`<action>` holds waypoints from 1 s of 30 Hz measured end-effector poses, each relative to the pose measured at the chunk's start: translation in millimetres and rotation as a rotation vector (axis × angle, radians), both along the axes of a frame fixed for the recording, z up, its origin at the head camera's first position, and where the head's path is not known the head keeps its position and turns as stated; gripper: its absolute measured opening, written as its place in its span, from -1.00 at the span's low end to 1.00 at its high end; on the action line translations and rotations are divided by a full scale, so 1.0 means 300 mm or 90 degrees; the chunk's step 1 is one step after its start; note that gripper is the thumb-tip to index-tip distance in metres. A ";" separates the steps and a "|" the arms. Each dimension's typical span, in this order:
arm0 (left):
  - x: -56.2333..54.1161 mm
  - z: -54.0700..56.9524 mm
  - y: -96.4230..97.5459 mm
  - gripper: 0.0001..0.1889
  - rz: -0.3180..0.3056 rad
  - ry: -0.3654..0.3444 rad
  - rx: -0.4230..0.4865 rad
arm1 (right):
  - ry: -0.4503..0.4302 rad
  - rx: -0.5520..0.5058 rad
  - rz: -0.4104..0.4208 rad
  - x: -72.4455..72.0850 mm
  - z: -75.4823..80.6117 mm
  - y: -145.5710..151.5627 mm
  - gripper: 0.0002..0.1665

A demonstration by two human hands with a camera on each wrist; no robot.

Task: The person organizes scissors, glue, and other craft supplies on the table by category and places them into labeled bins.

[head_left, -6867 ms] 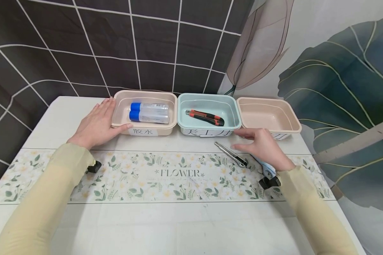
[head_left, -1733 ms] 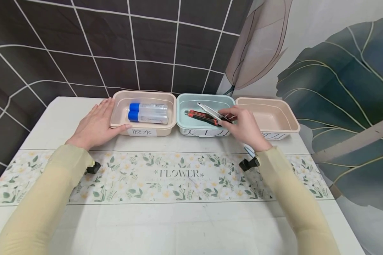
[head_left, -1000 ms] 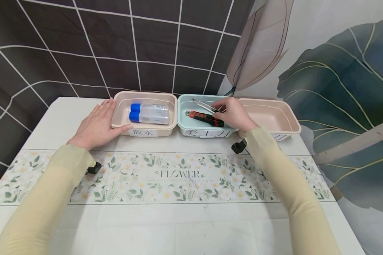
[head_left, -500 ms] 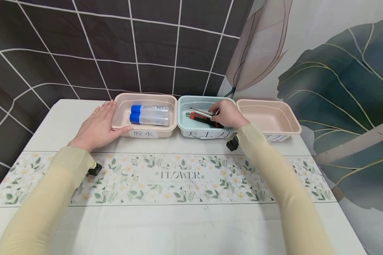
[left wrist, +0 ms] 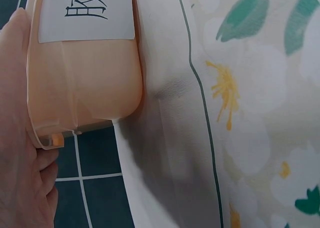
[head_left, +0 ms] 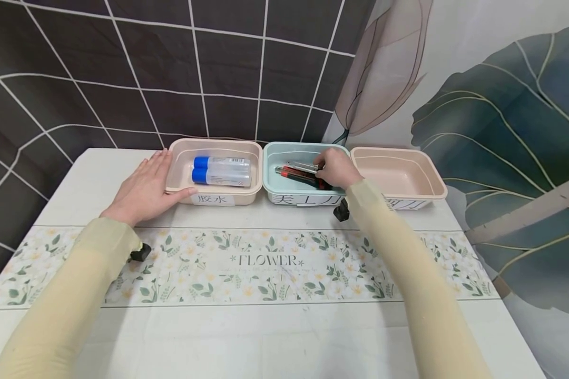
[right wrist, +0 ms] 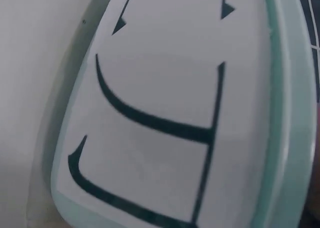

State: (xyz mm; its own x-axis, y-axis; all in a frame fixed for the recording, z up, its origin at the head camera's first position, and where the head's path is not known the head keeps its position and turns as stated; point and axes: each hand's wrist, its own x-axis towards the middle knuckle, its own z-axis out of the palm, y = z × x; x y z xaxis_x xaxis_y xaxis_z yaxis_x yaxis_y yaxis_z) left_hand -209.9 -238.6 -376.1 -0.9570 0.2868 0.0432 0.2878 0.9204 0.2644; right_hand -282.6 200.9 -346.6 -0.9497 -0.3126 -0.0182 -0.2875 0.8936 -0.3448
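Nearest you, the plain white front of the table (head_left: 204, 337) lies between your two pale yellow sleeves, the left sleeve (head_left: 59, 305) and the right sleeve (head_left: 419, 284). Beyond it runs a floral band (head_left: 208, 289) printed with the word "FLOWER". A small black block sits at each cuff, the left block (head_left: 141, 252) over the band and the right block (head_left: 341, 210) just in front of the middle bin.

Your left hand (head_left: 144, 187) lies with its fingers straight and close together along the outer side of the left pink bin (head_left: 182, 168), the thumb spread away from them onto its front rim. Inside that bin, two blue-capped tubes (head_left: 226, 178) lie side by side.

Your right hand (head_left: 337, 167) reaches over the near right corner of the blue bin (head_left: 294, 149), pinching the near end of the silver knife (head_left: 300, 166). That knife is inside the bin, just behind two red-and-black knives (head_left: 296, 178); you cannot tell whether it touches them. The right wrist view shows mostly the front label (right wrist: 150, 87).

The right pink bin (head_left: 398, 173) stands beside the blue one, its label partly behind your sleeve. Farthest off hang a dark gridded backdrop (head_left: 227, 63) and a leaf-patterned one (head_left: 507, 173).
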 end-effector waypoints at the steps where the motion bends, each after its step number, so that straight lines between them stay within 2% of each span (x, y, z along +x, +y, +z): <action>1: 0.000 0.000 0.000 0.19 0.000 0.000 0.000 | 0.000 0.002 -0.006 0.000 0.001 0.000 -0.60; 6: 0.002 0.003 -0.005 0.19 -0.002 0.002 -0.003 | -0.001 -0.005 -0.023 0.008 0.020 0.004 -0.55; 13: 0.000 0.004 -0.007 0.19 -0.005 0.003 -0.007 | 0.011 -0.039 -0.002 0.035 0.058 0.021 -0.52; 21: -0.002 0.002 -0.004 0.19 -0.003 0.002 -0.003 | -0.003 -0.112 -0.026 0.072 0.095 0.061 -0.46; 30: -0.002 0.004 -0.006 0.20 0.001 -0.003 -0.005 | 0.028 -0.150 -0.028 0.116 0.119 0.110 -0.47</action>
State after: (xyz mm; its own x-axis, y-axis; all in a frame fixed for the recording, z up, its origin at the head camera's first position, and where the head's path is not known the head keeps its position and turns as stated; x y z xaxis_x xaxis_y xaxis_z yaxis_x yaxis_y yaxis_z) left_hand -210.4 -240.5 -375.0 -0.9577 0.2853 0.0366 0.2849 0.9231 0.2583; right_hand -247.9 234.0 -311.0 -0.9607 -0.2623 0.0913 -0.2696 0.8018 -0.5333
